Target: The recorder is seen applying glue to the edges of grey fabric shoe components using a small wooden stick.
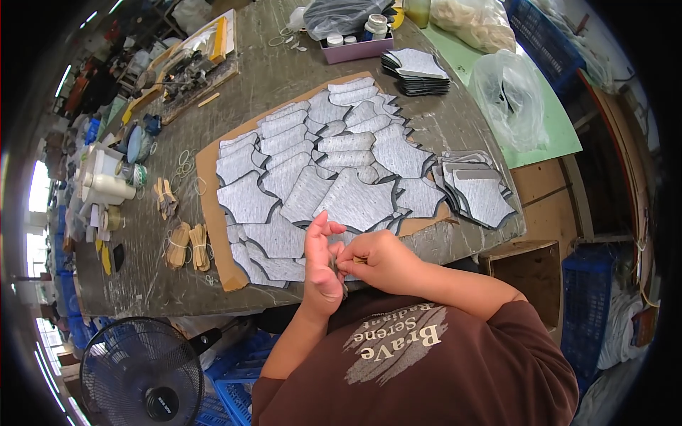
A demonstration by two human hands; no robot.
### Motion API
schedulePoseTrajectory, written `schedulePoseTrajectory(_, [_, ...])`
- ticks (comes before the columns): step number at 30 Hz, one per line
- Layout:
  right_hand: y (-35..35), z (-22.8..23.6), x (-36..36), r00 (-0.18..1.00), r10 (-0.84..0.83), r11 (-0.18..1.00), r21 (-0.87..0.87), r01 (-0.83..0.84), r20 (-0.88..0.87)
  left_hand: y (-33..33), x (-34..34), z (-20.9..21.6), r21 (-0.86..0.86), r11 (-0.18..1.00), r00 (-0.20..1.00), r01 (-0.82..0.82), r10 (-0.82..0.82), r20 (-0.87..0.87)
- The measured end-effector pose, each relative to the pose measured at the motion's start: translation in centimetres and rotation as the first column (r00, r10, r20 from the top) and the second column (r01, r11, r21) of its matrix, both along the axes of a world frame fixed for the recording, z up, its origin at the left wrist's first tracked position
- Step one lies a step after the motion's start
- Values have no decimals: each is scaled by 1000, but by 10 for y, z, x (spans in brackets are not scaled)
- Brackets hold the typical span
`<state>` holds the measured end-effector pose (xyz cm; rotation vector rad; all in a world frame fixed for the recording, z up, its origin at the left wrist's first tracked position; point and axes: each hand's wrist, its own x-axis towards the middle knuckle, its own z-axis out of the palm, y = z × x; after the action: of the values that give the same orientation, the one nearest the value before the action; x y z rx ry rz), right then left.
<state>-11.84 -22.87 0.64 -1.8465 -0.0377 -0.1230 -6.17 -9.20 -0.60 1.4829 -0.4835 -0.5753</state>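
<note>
Over the table's (153,284) near edge, the right hand (383,263) pinches a small tan piece (361,260), thumb and forefinger closed tight; it is too small to identify. The left hand (324,266) meets it, index finger raised and the others loosely curled; whether these grip anything, I cannot tell. Just beyond, grey cut pieces (359,199) overlap in rows on a cardboard sheet (210,206), and a fanned stack (483,192) lies by the right edge. The step in hand seems to be fine two-handed fingerwork; the next move probably calls for a steady pinch.
</note>
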Motion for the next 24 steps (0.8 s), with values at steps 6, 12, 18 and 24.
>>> schedulePoseTrajectory(6, [5,1,0,998,-58,998,-38,58,-2,1,0,-14,59,998,939,31,-49,341])
schedulePoseTrajectory(12, [4,-6,1,997,-29,998,56,33,-68,0,-3,-13,-69,997,986,25,-14,165])
schedulePoseTrajectory(18, [-4,-15,0,959,24,712,678,182,-283,12,7,-11,-128,990,966,-53,18,-259])
schedulePoseTrajectory(24, [-4,-19,0,964,56,771,625,123,-259,19,11,-13,-247,967,928,-60,-37,-372])
